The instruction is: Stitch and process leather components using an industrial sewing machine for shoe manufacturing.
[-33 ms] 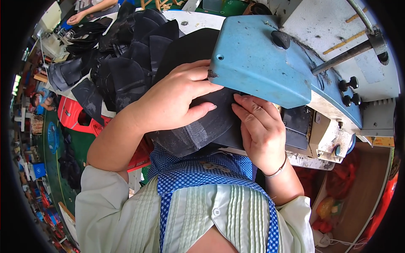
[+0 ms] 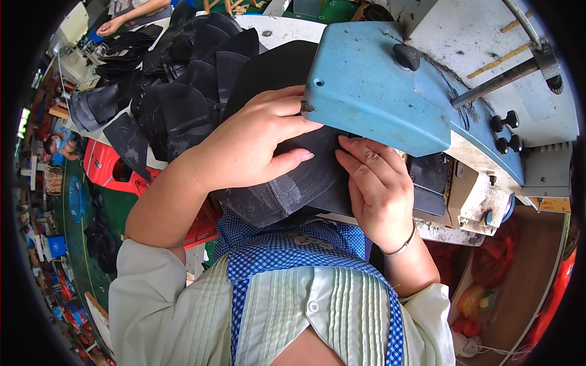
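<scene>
Left hand (image 2: 247,146): spread flat at frame centre, palm down on the dark cap piece (image 2: 287,189), fingers apart and pressing, thumb lying along its lower curve.
Right hand (image 2: 378,189): just right of centre, fingers together and laid flat on the same piece, tips tucked under the edge of the blue machine cover (image 2: 378,91); a thin bracelet (image 2: 400,247) rings the wrist.
Cap piece: sits between both hands, its far edge running under the cover, its near edge hanging toward the blue checked apron (image 2: 293,256).
Handling: looks light and soft, a stitched fabric panel that will flop and crease; likely best held flat with open palms on both sides of the seam line, not pinched.
Stack: more dark cut pieces (image 2: 183,91) piled on the tabletop (image 2: 281,27), upper left.
Far corner: another person's hand (image 2: 113,25) at the upper left edge.
</scene>
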Demonstrator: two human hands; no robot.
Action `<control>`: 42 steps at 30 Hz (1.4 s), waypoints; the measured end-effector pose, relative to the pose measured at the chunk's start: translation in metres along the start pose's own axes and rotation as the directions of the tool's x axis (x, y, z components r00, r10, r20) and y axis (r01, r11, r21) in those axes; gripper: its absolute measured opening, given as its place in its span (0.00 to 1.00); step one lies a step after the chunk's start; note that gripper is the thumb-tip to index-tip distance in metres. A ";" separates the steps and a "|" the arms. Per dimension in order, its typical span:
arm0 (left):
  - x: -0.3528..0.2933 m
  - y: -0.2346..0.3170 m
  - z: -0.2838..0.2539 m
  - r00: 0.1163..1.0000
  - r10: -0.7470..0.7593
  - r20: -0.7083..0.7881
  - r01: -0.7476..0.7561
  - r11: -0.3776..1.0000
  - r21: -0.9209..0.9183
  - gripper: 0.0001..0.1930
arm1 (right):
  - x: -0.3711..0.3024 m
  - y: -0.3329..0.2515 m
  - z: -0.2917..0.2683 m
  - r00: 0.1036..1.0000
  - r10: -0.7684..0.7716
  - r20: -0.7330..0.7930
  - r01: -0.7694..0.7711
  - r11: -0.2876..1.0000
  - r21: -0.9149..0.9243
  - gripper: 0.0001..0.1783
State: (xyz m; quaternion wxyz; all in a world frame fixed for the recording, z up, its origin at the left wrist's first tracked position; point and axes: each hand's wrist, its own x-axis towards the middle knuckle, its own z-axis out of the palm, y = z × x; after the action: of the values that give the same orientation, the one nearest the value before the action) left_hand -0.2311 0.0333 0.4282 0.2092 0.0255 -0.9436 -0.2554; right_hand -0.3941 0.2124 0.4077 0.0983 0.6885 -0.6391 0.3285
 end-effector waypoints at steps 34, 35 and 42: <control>-0.009 -0.014 0.008 0.998 0.044 0.041 -0.043 0.999 -0.011 0.17 | 0.001 -0.001 0.000 1.000 0.011 0.012 -0.011 1.000 -0.025 0.21; -0.009 -0.013 0.008 0.998 0.044 0.041 -0.043 0.999 -0.011 0.17 | 0.001 -0.001 0.000 1.000 0.012 0.012 -0.011 1.000 -0.025 0.21; -0.011 -0.011 0.014 0.999 0.034 0.006 -0.033 0.999 -0.022 0.13 | 0.001 -0.002 -0.001 1.000 0.012 0.017 -0.011 1.000 -0.025 0.20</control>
State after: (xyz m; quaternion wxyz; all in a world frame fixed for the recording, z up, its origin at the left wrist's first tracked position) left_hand -0.2273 0.0319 0.4073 0.2108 0.0066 -0.9417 -0.2622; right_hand -0.3928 0.2126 0.4091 0.0995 0.6862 -0.6480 0.3152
